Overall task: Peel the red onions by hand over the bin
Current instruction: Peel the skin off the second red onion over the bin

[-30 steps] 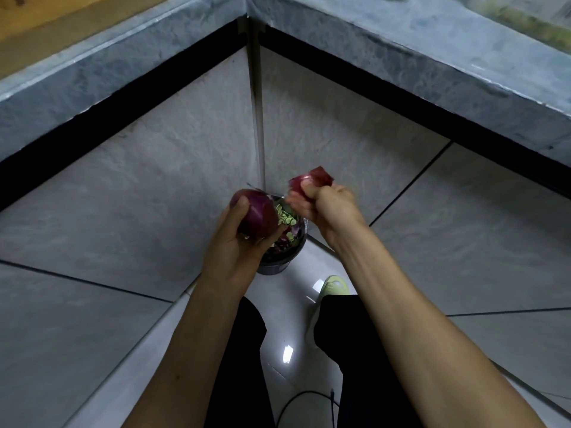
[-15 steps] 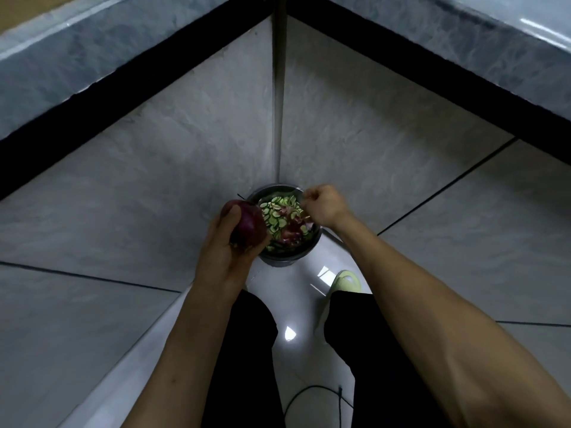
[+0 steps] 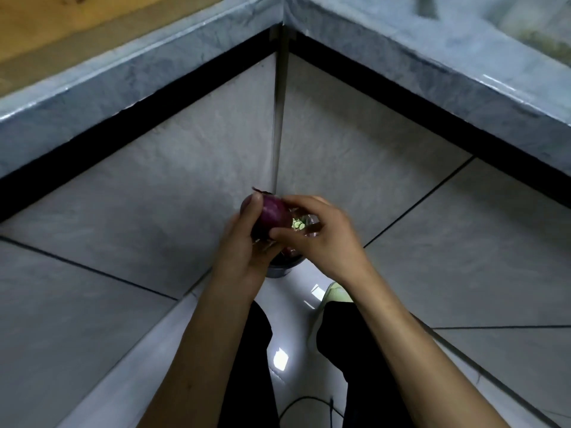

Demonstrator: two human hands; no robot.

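Note:
A red onion [image 3: 272, 217] with dark purple skin is held above a small round bin [image 3: 282, 268] that stands in the floor corner. My left hand [image 3: 244, 251] grips the onion from the left and below, thumb up along its side. My right hand [image 3: 318, 236] has come against the onion's right side, thumb pressed on its lower part and fingers curled over the top. A thin strip of skin sticks up at the onion's top. The bin is mostly hidden behind both hands; green and red scraps [image 3: 298, 224] show inside it.
Grey tiled cabinet fronts meet in a corner behind the bin, under a grey marble counter [image 3: 401, 50]. My dark-trousered legs and a light green shoe [image 3: 335, 293] stand on the glossy floor. A black cable [image 3: 309, 403] lies near the bottom edge.
My right hand, which held a torn piece of red skin, lowered over the bin, lost the piece, and came back to the onion. My left hand raised the onion toward the middle.

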